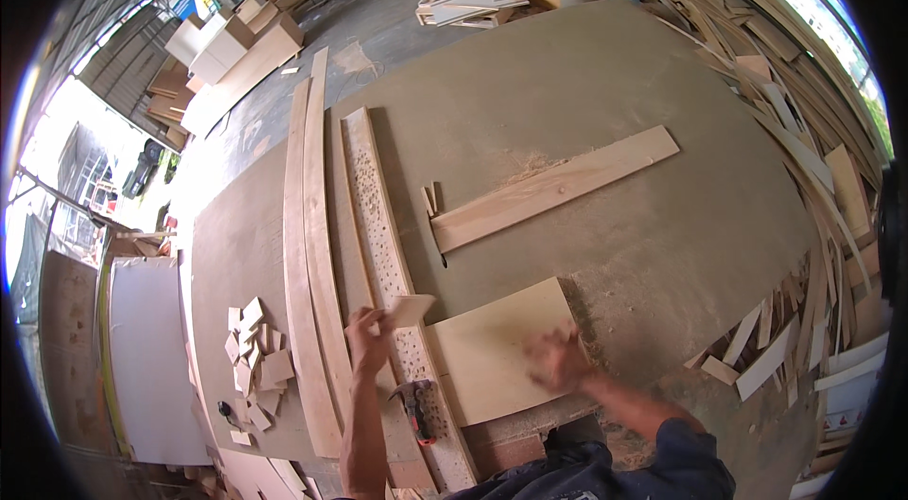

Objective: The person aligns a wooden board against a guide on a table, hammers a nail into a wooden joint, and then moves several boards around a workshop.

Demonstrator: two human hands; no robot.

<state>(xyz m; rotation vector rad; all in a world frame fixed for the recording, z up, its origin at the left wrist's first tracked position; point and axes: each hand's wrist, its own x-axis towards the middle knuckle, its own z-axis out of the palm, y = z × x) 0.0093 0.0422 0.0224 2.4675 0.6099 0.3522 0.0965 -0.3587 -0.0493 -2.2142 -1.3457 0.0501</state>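
The left hand [369, 337] has a small, flat wood piece [414, 310] pinched between thumb and fingers. It's pale tan and thin with pretty straight edges, basically a little offcut tile, sticking out to the right of the fingers above a long speckled strip [371, 192]. That strip is light-coloured, dotted all over with little brown spots, and has narrow wooden edging.

The right hand [558, 360] is over the right part of a smooth, pale yellowish board [484, 363], but it's blurry, so can't tell if the fingers are open or closed, or if they're actually touching the wood. The board is roughly rectangular, with its left edge right beside the strip.

Closer to the person, a claw hammer [417, 412] with a red and black handle lies on the strip. Left of that, two long planks [308, 292] run side by side, and past them there's a messy heap of small wood tiles [255, 356], a lot like the held one. Farther up, a wide plank [558, 188] lies at an angle on the big brownish work surface [719, 150], with shavings [536, 165] along its far edge.
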